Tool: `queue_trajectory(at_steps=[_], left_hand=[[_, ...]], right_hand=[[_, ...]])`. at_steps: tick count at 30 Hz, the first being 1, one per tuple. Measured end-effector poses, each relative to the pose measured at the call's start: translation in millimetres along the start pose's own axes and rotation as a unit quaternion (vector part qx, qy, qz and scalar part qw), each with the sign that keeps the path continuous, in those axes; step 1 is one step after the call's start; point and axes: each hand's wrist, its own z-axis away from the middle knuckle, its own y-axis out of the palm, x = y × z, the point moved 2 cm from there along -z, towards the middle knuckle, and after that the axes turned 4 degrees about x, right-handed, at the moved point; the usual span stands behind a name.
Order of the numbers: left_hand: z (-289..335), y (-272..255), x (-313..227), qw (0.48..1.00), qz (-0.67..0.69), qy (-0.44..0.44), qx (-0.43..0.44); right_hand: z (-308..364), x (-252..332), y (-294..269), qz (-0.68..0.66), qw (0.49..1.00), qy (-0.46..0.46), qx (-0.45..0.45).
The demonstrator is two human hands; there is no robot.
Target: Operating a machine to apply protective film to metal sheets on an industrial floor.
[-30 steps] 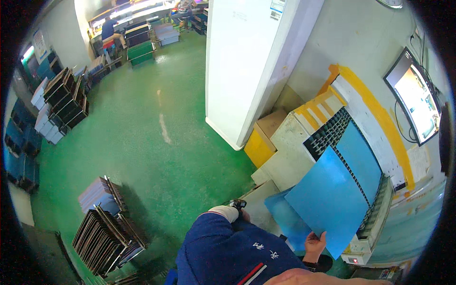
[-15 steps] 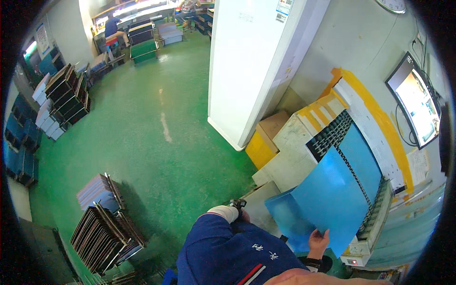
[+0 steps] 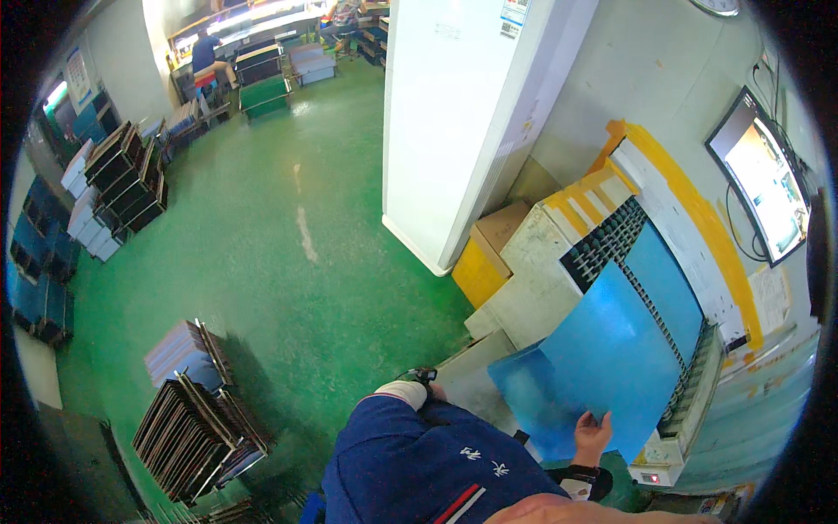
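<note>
My right hand [image 3: 592, 437] is at the near part of a large glossy blue sheet [image 3: 602, 358]. Its fingers are half curled and the thumb stands apart from them, with the sheet behind. The sheet slopes over the near side of a roller machine [image 3: 607, 244], and a second blue panel [image 3: 665, 271] lies farther up on it. Below the sheet's left corner, its lower side is in shadow. Of my left hand [image 3: 438, 393] only a sliver shows past a wrist-worn black device [image 3: 422, 375]; its fingers are hidden behind my body.
A tall white cabinet [image 3: 445, 131] stands beyond the machine, with a yellow box [image 3: 480, 266] at its foot. Slotted racks holding boards [image 3: 188, 437] stand at left. A screen [image 3: 764, 175] hangs on the right wall. People [image 3: 205, 52] sit at a far bench.
My right hand has moved slightly up and right across the sheet, with thumb and fingers farther apart. My left wrist has shifted a little left. The sheet has barely moved.
</note>
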Motion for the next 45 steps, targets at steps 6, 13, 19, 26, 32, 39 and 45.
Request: queue_trajectory(at_steps=[6,13,19,26,32,39,45], left_hand=[[5,2,-2,0.996,-0.034,-0.078,-0.033],[8,3,1,0.985,-0.058,-0.150,-0.069],[14,4,7,0.970,-0.081,-0.205,-0.103],[22,7,23,0.944,-0.112,-0.272,-0.151],[26,8,23,0.927,-0.111,-0.317,-0.164],[27,11,-11,0.900,-0.071,-0.404,-0.147],[29,-4,-55,0.832,-0.019,-0.539,-0.134]], right_hand=[[-12,2,-3,-0.012,1.000,-0.016,0.000],[-22,6,-3,-0.009,1.000,-0.006,-0.029],[-26,10,4,0.003,1.000,-0.015,0.016],[-33,12,12,0.009,0.999,-0.026,-0.018],[-38,15,10,-0.001,1.000,-0.002,0.012],[-40,21,4,0.008,0.998,-0.028,0.053],[-71,25,-2,0.017,0.997,-0.041,0.064]])
